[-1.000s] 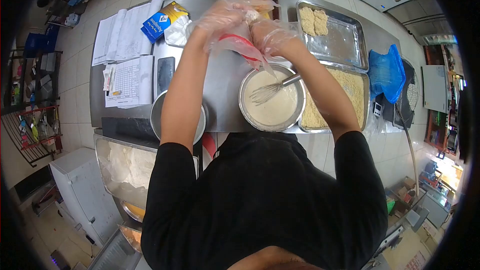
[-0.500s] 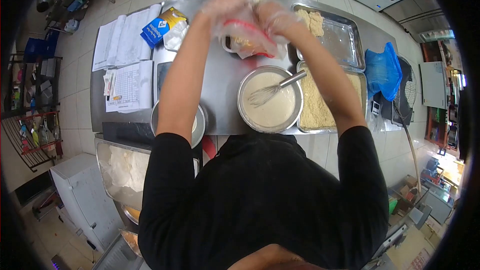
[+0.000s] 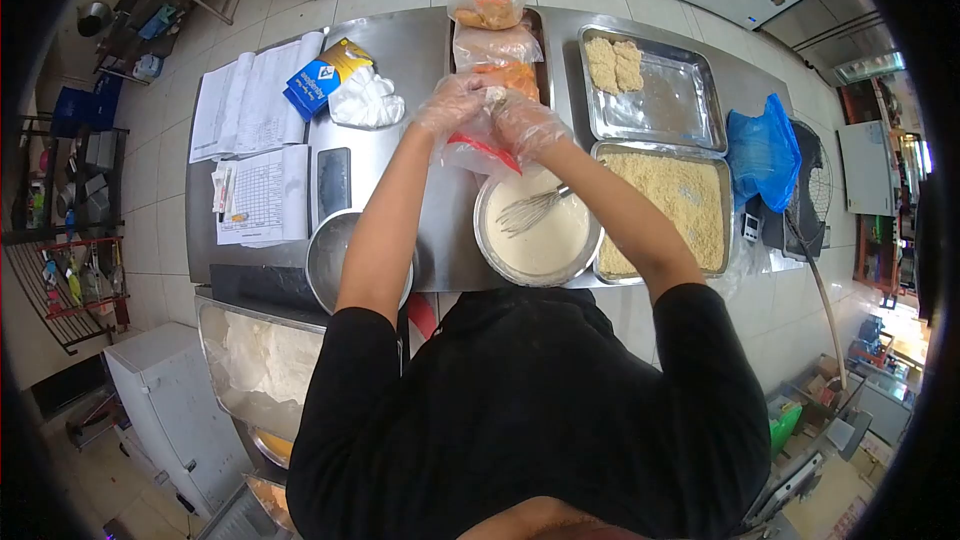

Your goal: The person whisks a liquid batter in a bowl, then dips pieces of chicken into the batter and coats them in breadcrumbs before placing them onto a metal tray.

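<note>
In the head view, my left hand and my right hand, both in clear plastic gloves, are close together above the table. Their fingers are closed on a clear plastic bag with a red strip, which hangs toward me. Something pale shows between the fingertips, too small to name. Just beyond the hands, a metal tray holds bagged orange-brown food. Nearer me, a metal bowl of pale batter stands with a whisk resting in it, partly behind my right forearm.
On the right are a tray of crumbs, a tray with breaded pieces, and a blue bag. Papers, a blue-yellow box, white gloves and an empty-looking bowl lie left. A flour tray is lower left.
Both hands have come down toward me with the plastic bag, and their motion has slowed. The tray of bagged food behind them has come into sight.
</note>
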`<action>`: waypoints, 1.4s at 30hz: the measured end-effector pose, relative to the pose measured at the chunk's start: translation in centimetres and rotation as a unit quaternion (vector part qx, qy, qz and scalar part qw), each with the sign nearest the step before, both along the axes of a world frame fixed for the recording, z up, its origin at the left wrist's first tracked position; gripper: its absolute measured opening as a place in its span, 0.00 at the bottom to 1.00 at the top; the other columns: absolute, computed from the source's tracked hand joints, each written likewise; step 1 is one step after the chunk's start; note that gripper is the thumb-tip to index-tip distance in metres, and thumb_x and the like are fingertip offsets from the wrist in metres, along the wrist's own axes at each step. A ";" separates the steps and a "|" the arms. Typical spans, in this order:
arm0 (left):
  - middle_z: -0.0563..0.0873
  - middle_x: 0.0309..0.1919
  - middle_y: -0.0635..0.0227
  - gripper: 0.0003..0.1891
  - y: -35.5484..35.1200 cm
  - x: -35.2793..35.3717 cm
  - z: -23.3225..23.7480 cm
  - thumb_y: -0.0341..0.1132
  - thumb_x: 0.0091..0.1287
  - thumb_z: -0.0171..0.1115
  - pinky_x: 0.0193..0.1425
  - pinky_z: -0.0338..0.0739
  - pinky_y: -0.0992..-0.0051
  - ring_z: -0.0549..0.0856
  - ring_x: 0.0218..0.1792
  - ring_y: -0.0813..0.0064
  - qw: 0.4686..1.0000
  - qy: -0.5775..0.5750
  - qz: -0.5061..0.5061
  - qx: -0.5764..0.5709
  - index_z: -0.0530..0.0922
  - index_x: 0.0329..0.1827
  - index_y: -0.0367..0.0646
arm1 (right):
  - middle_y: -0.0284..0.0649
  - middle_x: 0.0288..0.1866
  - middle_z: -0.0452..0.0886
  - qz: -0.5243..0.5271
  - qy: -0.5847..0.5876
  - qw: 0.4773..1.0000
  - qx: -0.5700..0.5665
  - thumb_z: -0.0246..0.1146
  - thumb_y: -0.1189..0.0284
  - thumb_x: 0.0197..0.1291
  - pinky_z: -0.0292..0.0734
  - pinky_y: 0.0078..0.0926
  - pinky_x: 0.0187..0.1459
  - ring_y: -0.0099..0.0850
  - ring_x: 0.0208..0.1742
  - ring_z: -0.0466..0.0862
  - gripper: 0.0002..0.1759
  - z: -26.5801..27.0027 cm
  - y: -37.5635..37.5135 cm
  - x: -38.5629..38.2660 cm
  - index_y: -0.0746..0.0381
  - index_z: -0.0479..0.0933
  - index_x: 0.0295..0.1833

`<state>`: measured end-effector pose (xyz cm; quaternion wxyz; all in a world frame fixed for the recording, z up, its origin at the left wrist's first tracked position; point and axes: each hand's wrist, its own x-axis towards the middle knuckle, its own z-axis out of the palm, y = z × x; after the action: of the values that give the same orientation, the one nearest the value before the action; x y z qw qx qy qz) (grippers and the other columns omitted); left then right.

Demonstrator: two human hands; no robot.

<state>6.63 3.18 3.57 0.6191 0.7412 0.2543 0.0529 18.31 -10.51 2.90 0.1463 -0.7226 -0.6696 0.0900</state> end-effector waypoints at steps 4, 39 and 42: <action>0.88 0.46 0.69 0.15 -0.4 -1.2 -0.4 0.38 0.72 0.65 0.56 0.78 0.75 0.84 0.47 0.78 0.997 -0.022 0.066 0.029 0.85 0.55 0.39 | 0.51 0.54 0.85 -0.021 0.044 0.998 -0.043 0.64 0.68 0.61 0.79 0.43 0.58 0.46 0.56 0.84 0.18 0.1 1.0 -0.1 0.60 0.81 0.56; 0.75 0.68 0.61 0.36 -22.0 -8.2 6.1 0.41 0.72 0.67 0.63 0.79 0.70 0.80 0.64 0.70 0.862 -0.217 0.064 -0.453 0.62 0.78 0.40 | 0.41 0.48 0.84 -0.200 0.583 0.785 -0.068 0.73 0.59 0.61 0.79 0.28 0.48 0.28 0.50 0.83 0.27 12.8 -19.8 -1.0 0.68 0.79 0.58; 0.80 0.63 0.63 0.32 -22.5 -7.5 5.2 0.42 0.70 0.69 0.64 0.79 0.68 0.81 0.62 0.72 0.894 -0.090 0.074 -0.433 0.70 0.73 0.37 | 0.43 0.52 0.83 -0.252 0.568 0.769 -0.149 0.75 0.60 0.59 0.79 0.28 0.52 0.29 0.53 0.82 0.31 10.9 -20.1 -1.2 0.69 0.78 0.60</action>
<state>-0.87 -19.28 8.73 0.8931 0.3710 0.2495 0.0503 17.16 -30.61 13.80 0.4075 -0.6953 -0.2364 0.5428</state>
